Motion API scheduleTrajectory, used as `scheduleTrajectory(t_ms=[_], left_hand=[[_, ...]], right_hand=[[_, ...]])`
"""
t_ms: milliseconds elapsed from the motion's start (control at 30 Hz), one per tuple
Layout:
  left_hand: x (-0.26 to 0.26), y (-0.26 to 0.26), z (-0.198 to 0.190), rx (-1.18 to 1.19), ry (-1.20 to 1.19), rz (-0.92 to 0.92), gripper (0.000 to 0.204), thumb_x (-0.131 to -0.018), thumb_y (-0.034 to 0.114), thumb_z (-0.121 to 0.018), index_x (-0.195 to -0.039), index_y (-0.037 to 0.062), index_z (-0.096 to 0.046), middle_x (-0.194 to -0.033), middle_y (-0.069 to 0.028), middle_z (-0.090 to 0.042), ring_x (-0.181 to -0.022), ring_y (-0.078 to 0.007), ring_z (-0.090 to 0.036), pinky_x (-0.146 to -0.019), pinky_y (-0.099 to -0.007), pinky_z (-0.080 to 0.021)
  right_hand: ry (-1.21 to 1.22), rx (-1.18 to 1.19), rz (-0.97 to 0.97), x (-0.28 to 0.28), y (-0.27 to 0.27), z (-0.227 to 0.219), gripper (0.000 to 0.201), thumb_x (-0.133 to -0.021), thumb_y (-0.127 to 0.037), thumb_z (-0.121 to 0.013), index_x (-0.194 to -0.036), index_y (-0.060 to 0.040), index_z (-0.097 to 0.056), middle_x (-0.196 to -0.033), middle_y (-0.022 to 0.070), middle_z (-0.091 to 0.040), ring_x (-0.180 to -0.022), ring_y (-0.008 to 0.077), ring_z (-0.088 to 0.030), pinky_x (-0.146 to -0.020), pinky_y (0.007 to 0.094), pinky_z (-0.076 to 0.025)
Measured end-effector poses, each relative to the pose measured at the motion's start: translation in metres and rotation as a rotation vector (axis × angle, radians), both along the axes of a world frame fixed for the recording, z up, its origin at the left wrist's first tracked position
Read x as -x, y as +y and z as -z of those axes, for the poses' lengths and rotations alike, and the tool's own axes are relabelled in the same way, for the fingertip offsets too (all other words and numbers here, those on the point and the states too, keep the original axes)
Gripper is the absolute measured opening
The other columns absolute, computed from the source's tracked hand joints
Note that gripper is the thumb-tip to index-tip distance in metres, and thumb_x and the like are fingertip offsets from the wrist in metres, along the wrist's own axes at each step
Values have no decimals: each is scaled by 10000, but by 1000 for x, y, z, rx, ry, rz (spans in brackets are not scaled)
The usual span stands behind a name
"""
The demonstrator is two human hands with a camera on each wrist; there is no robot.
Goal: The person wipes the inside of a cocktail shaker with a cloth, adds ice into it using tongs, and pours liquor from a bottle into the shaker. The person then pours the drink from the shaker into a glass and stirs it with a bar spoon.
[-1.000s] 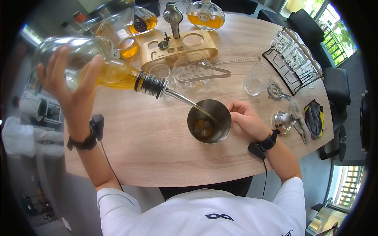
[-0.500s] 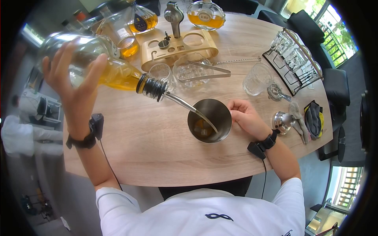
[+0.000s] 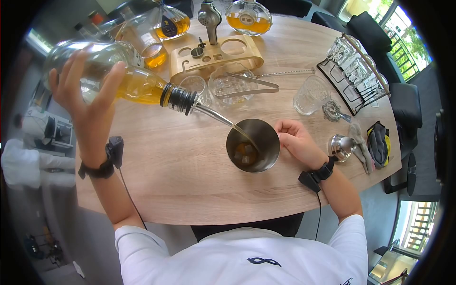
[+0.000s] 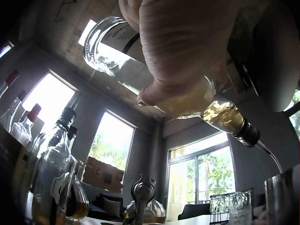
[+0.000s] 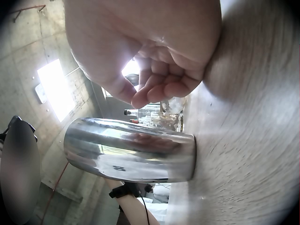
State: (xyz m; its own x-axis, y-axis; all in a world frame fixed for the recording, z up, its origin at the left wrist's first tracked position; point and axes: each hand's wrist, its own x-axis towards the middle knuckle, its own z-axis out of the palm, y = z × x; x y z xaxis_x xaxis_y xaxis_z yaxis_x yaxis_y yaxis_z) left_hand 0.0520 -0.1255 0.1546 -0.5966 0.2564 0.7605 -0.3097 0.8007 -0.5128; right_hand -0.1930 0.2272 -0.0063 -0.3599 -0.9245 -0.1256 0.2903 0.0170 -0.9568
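Note:
My left hand (image 3: pixel 88 92) grips a large clear glass bottle (image 4: pixel 124 63) of amber liquor, tipped with its neck down to the right. From its metal pour spout (image 3: pixel 213 114) a thin stream runs into a steel shaker tin (image 3: pixel 270 152). Ice cubes (image 3: pixel 245 154) sit in amber liquid at the bottom of the tin, which stands upright on the table. Close beside the tin, my right hand (image 3: pixel 299 142) rests on the table with loosely curled fingers. In the right wrist view, a narrow gap lies between those fingertips (image 5: pixel 140 101) and the tin's side.
Behind the tin are an ice bowl (image 3: pixel 223 85) with tongs (image 3: pixel 256 90) across it and a wooden stand (image 3: pixel 218 59) holding bar tools. A mixing glass (image 3: pixel 308 97), a strainer (image 3: pixel 331 110), a shaker top (image 3: pixel 341 146) and a glass rack (image 3: pixel 356 71) stand to the right.
The bottle and left hand shifted slightly right, then back a little left, with the stream's landing spot moving too. The right hand and tin have stayed in place.

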Motion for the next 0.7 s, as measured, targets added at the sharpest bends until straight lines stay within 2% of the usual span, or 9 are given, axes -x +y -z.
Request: scheduleTrajectory(t_ms=[333,667,700], left_hand=[[-5,-4,-5,-15,-1,-23,461,-776,104,-857,-1166,312,-728,-1420,-55,-546,-1377,-253,-462,-1189,-525,-256],[-6,-6,-6,9,-15,-38,498,-764,79,-854,-1184,313,-723,-1415,-55,-557,-1372,-254,-464,-1182,-512,-254],[-4,-3,-6,4,-25,-46,508,-777,85,-862,-1198,309,-687,-1459,-35,-516,-1413,-251,-420,-1210,-522,-241]], right_hand=[[21,-1,1,-1,0,-1,74,-980,-88,-645,-922,-44,-636,-814,-25,-601,-727,51,-549,-669,215,-464],[10,3,-8,0,0,-1,76,-977,-93,-650,-920,-44,-637,-808,-25,-603,-721,52,-559,-656,217,-469],[19,-6,-5,1,0,0,76,-976,-92,-652,-919,-45,-637,-807,-25,-603,-719,52,-559,-658,217,-469]])
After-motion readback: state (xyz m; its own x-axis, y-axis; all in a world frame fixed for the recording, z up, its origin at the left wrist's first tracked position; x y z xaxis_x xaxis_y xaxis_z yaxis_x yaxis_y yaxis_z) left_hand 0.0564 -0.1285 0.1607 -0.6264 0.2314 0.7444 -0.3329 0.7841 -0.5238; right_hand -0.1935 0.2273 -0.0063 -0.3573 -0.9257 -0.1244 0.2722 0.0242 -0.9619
